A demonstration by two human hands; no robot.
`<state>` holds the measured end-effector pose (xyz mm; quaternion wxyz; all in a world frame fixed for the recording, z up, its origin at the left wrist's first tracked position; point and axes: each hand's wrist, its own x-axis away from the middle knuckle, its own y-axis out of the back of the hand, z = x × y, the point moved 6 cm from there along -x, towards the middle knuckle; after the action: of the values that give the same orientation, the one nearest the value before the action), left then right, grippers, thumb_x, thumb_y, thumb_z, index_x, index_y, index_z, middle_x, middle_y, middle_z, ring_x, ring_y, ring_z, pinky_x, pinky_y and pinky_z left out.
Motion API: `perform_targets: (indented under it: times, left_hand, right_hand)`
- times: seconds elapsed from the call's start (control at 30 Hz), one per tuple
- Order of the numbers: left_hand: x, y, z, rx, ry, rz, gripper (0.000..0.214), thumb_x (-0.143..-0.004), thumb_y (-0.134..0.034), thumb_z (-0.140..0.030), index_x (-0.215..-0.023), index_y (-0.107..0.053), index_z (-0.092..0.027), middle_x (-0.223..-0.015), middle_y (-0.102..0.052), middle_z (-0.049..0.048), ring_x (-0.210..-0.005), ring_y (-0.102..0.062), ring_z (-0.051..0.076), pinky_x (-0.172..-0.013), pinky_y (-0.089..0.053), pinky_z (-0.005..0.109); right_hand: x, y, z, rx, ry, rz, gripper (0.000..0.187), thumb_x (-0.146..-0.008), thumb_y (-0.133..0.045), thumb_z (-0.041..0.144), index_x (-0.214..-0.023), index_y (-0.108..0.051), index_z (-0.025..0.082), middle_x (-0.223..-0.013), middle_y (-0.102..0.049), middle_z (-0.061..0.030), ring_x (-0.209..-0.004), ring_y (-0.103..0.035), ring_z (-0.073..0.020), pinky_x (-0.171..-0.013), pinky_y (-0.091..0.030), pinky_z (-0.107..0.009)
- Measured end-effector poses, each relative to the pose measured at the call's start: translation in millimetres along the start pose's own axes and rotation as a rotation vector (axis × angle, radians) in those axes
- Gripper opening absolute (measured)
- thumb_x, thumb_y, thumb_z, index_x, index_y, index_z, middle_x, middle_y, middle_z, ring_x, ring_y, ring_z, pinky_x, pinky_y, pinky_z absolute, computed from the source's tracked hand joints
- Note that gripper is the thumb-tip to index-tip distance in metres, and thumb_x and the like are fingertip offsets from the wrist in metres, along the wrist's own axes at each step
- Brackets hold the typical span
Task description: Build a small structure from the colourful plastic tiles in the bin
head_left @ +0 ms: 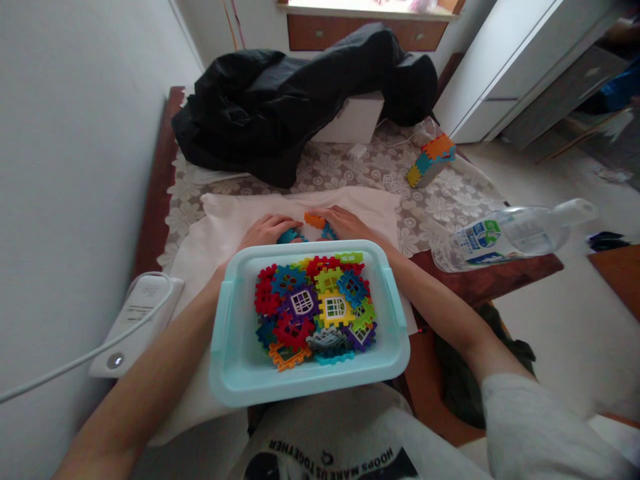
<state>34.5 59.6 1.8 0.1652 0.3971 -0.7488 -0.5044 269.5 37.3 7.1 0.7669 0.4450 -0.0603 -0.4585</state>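
Note:
Beyond the light-blue plastic tub (235,373), my two hands are on small interlocking building pieces over a white cloth. My left hand (267,230) has its fingers closed on a blue building piece (290,237). My right hand (345,221) grips an orange building piece (314,220) with a blue one (329,232) beside it. The tub's far rim hides the lower parts of both hands and pieces. Inside the tub lies a heap of notched pieces, among them a yellow one with a white window (334,308) and a purple one (302,303).
An orange, blue and yellow block assembly (431,160) stands on the lace tablecloth at the back right. A clear bottle (520,230) is by the right table edge. Black sheeting (300,100) covers the back. At left sit a white device (140,320) and its cable.

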Motion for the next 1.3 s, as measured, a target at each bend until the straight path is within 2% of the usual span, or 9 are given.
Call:
perform_targets:
  times: [0.2, 0.27, 0.37, 0.43, 0.73, 0.97, 1.17, 1.3]
  left_hand:
    - [0.3, -1.8, 1.6, -0.006, 0.0, -0.015, 0.06, -0.114, -0.059, -0.057, -0.149, -0.084, -0.016, -0.145, -0.082, 0.0208, -0.135, -0.073, 0.039, -0.123, -0.06, 0.056]
    - [0.5, -2.4, 2.1, -0.006, 0.006, -0.027, 0.058, -0.114, -0.06, -0.057, -0.148, -0.085, -0.017, -0.144, -0.082, 0.0199, -0.135, -0.073, 0.038, -0.124, -0.06, 0.055]
    - [0.5, -2.9, 1.9, -0.001, 0.007, -0.028, 0.058, -0.114, -0.06, -0.058, -0.149, -0.085, -0.018, -0.145, -0.083, 0.0192, -0.136, -0.072, 0.038, -0.125, -0.059, 0.055]
    - [0.6, -2.1, 1.2, 0.004, 0.01, -0.026, 0.057, -0.114, -0.061, -0.058, -0.149, -0.085, -0.019, -0.145, -0.083, 0.019, -0.137, -0.072, 0.038, -0.125, -0.06, 0.055]
    - [-0.4, -4.8, 9.3, 0.017, 0.005, -0.036, 0.054, -0.112, -0.064, -0.056, -0.148, -0.086, -0.021, -0.146, -0.083, 0.0177, -0.137, -0.073, 0.038, -0.125, -0.06, 0.053]
    - [1.4, -10.4, 21.5, 0.016, -0.03, -0.043, 0.053, -0.114, -0.064, -0.052, -0.153, -0.083, -0.023, -0.149, -0.081, 0.0161, -0.14, -0.072, 0.036, -0.129, -0.058, 0.051]
    - [1.2, -9.4, 17.6, 0.033, -0.005, -0.037, 0.053, -0.113, -0.064, -0.054, -0.151, -0.084, -0.024, -0.148, -0.083, 0.0156, -0.139, -0.073, 0.036, -0.128, -0.058, 0.053]
    - [1.1, -7.9, 13.6, 0.033, -0.012, -0.051, 0.054, -0.113, -0.064, -0.056, -0.15, -0.085, -0.023, -0.147, -0.083, 0.0162, -0.138, -0.074, 0.036, -0.125, -0.06, 0.052]
  right_hand:
    - [-0.9, -0.1, -1.0, 0.004, -0.003, -0.03, 0.061, -0.112, -0.077, 0.04, -0.168, -0.059, 0.022, -0.164, -0.073, -0.0169, -0.151, -0.069, -0.0335, -0.134, -0.054, -0.055]
    - [-1.1, -1.1, -1.5, 0.002, 0.005, -0.012, 0.066, -0.111, -0.078, 0.04, -0.172, -0.056, 0.025, -0.167, -0.071, -0.0157, -0.152, -0.068, -0.0337, -0.133, -0.054, -0.056]
    - [-0.4, -2.0, -2.9, -0.001, 0.0, 0.01, 0.078, -0.108, -0.081, 0.042, -0.179, -0.049, 0.036, -0.17, -0.069, -0.0113, -0.153, -0.067, -0.0331, -0.133, -0.054, -0.057]
    - [0.1, -1.7, -2.9, -0.008, 0.005, 0.002, 0.078, -0.109, -0.08, 0.041, -0.18, -0.048, 0.038, -0.171, -0.069, -0.0101, -0.153, -0.067, -0.0324, -0.133, -0.054, -0.056]
    - [-1.8, -5.2, -9.6, -0.007, 0.017, 0.004, 0.075, -0.112, -0.077, 0.044, -0.181, -0.051, 0.03, -0.175, -0.066, -0.0135, -0.157, -0.066, -0.0339, -0.138, -0.05, -0.056]
    - [-4.2, -8.1, -14.9, -0.018, 0.016, -0.008, 0.075, -0.112, -0.075, 0.052, -0.18, -0.053, 0.029, -0.176, -0.066, -0.0138, -0.157, -0.066, -0.0346, -0.137, -0.05, -0.056]
    - [-4.0, -10.2, -17.6, -0.003, 0.035, -0.008, 0.079, -0.112, -0.076, 0.052, -0.181, -0.051, 0.023, -0.177, -0.064, -0.0179, -0.156, -0.065, -0.0357, -0.137, -0.05, -0.053]
    - [-3.1, -11.2, -21.5, -0.029, 0.03, -0.002, 0.083, -0.11, -0.078, 0.055, -0.184, -0.048, 0.032, -0.177, -0.065, -0.0115, -0.157, -0.065, -0.0352, -0.137, -0.05, -0.057]
